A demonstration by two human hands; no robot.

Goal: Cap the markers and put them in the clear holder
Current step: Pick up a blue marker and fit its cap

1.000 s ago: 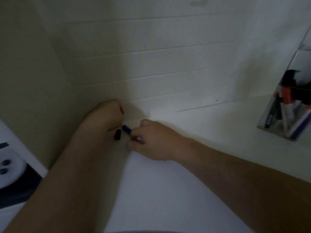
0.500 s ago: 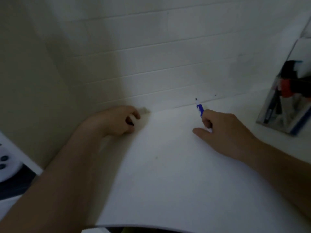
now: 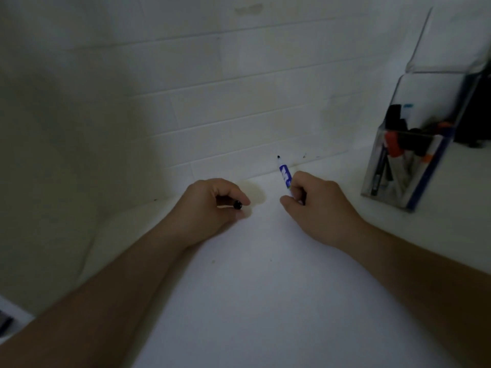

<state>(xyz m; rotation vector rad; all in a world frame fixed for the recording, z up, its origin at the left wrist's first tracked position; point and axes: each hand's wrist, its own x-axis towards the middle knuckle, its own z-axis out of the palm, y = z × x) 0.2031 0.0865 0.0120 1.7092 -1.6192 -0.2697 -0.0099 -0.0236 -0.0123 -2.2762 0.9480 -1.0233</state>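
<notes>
My right hand (image 3: 317, 208) grips an uncapped marker (image 3: 284, 175) with a blue and white barrel; its dark tip points up and away toward the wall. My left hand (image 3: 210, 208) is closed around a small black cap (image 3: 237, 205), whose round end shows between thumb and fingers. The two hands hover over the white counter (image 3: 260, 288), a short gap apart. The clear holder (image 3: 406, 166) stands at the right with several capped markers, black and orange among them, leaning inside.
A white tiled wall (image 3: 239, 102) rises just behind the hands. A beige side wall closes the left. A dark object sits behind the holder at the far right edge. At the bottom left corner a white appliance edge shows.
Both hands lifted the cap and marker away from the left corner and came toward the middle. The left hand turned so the cap shows; the view shifted right.
</notes>
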